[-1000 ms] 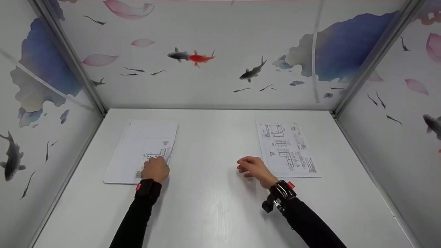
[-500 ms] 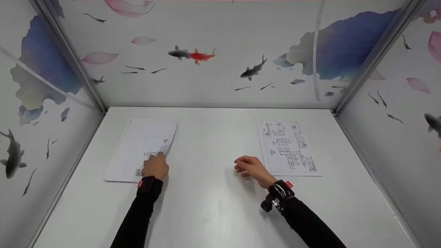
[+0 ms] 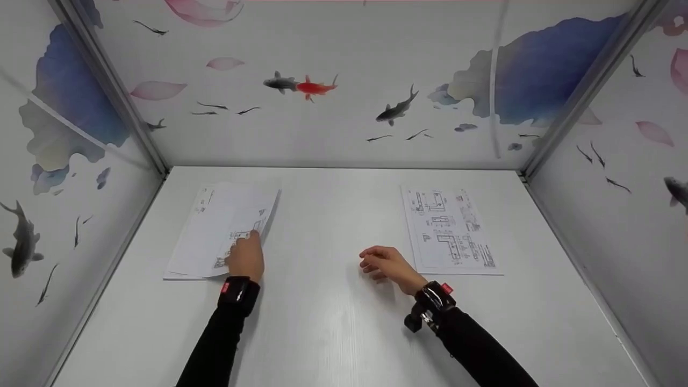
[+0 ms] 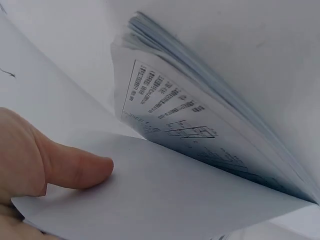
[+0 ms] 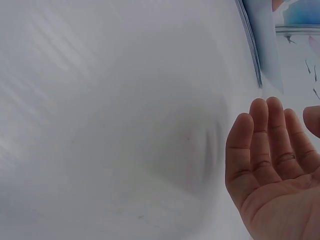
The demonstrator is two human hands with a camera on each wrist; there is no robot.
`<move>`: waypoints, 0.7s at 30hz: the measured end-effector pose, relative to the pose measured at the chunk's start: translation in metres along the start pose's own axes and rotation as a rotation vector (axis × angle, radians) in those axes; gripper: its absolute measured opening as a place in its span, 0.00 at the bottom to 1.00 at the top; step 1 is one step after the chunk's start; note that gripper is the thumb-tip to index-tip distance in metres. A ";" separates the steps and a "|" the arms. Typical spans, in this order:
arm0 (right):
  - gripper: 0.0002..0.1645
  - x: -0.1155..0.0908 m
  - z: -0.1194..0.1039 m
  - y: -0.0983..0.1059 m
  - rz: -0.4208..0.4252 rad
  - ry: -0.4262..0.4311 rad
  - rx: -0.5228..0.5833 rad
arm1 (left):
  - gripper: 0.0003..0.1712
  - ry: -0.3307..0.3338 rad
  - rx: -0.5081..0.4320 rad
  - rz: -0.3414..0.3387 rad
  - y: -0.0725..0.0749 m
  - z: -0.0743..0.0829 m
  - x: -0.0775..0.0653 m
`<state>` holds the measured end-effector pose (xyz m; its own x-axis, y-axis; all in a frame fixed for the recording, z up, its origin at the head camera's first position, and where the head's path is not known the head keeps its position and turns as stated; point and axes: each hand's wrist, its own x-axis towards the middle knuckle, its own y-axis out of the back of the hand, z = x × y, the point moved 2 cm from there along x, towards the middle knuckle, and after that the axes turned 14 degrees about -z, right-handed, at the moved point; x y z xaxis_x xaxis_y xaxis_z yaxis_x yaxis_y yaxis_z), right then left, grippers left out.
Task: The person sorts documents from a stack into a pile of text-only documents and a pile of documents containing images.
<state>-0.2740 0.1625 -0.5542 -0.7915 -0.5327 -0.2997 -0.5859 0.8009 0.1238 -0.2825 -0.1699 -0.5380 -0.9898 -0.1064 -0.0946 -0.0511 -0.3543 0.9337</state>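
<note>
- Pinching one white, bendy paper sheet (image 4: 170,190), the left hand (image 3: 245,255) lifts it from the white rectangular paper stack (image 4: 165,95), table's (image 3: 322,322) left side.
- Lifting seems partway: sheet parted, not clear.
- Right hand (image 3: 391,264) empty, near white printed drawing (image 3: 451,231).

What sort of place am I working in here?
Probably a partitioned work booth: a white table enclosed on three visible sides by fish-printed panels, with metal corner posts at the back.

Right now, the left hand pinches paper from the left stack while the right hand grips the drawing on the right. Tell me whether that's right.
Not quite: the right hand holds nothing; the right wrist view shows its palm bare. The left hand does pinch paper from the left stack.
</note>
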 end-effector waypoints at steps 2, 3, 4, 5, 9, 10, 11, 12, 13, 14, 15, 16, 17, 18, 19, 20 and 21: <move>0.21 0.001 0.000 0.000 0.003 -0.004 0.004 | 0.12 -0.018 0.023 0.018 0.003 0.003 -0.002; 0.21 0.001 0.000 -0.001 0.003 -0.006 0.007 | 0.13 -0.029 0.033 0.027 0.005 0.005 -0.003; 0.21 0.002 0.000 -0.001 0.002 -0.007 0.009 | 0.15 -0.040 0.042 0.036 0.006 0.007 -0.004; 0.21 0.002 0.000 -0.002 0.000 -0.009 0.010 | 0.17 -0.051 0.049 0.045 0.007 0.009 -0.005; 0.22 0.004 -0.002 -0.006 -0.032 -0.004 0.018 | 0.22 -0.110 0.064 0.106 0.007 0.019 -0.008; 0.22 0.005 -0.002 -0.007 -0.042 0.000 0.021 | 0.23 -0.128 0.072 0.118 0.007 0.022 -0.009; 0.23 0.006 -0.003 -0.009 -0.053 0.005 0.028 | 0.24 -0.145 0.077 0.127 0.007 0.026 -0.010; 0.23 0.007 -0.005 -0.010 -0.064 0.010 0.037 | 0.25 -0.163 0.082 0.129 0.006 0.029 -0.012; 0.24 0.008 -0.006 -0.012 -0.074 0.016 0.050 | 0.26 -0.179 0.084 0.128 0.005 0.033 -0.013; 0.24 0.009 -0.007 -0.013 -0.084 0.025 0.064 | 0.28 -0.195 0.083 0.121 0.005 0.037 -0.014; 0.25 0.011 -0.009 -0.014 -0.092 0.036 0.082 | 0.29 -0.212 0.087 0.117 0.004 0.041 -0.016; 0.25 0.012 -0.010 -0.015 -0.097 0.048 0.101 | 0.30 -0.231 0.092 0.115 0.003 0.046 -0.017; 0.25 0.014 -0.012 -0.015 -0.100 0.057 0.124 | 0.31 -0.248 0.093 0.113 0.002 0.051 -0.019; 0.26 0.015 -0.014 -0.016 -0.101 0.067 0.144 | 0.32 -0.269 0.096 0.115 0.002 0.056 -0.021; 0.26 0.017 -0.015 -0.016 -0.100 0.076 0.162 | 0.32 -0.287 0.099 0.114 0.001 0.061 -0.023; 0.26 0.018 -0.017 -0.017 -0.098 0.085 0.173 | 0.32 -0.305 0.106 0.119 0.000 0.067 -0.025; 0.26 0.019 -0.018 -0.017 -0.094 0.091 0.187 | 0.32 -0.322 0.118 0.124 -0.001 0.072 -0.026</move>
<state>-0.2824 0.1337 -0.5451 -0.7524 -0.6229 -0.2140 -0.6219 0.7789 -0.0809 -0.2658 -0.0999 -0.5118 -0.9796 0.1626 0.1177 0.0754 -0.2452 0.9665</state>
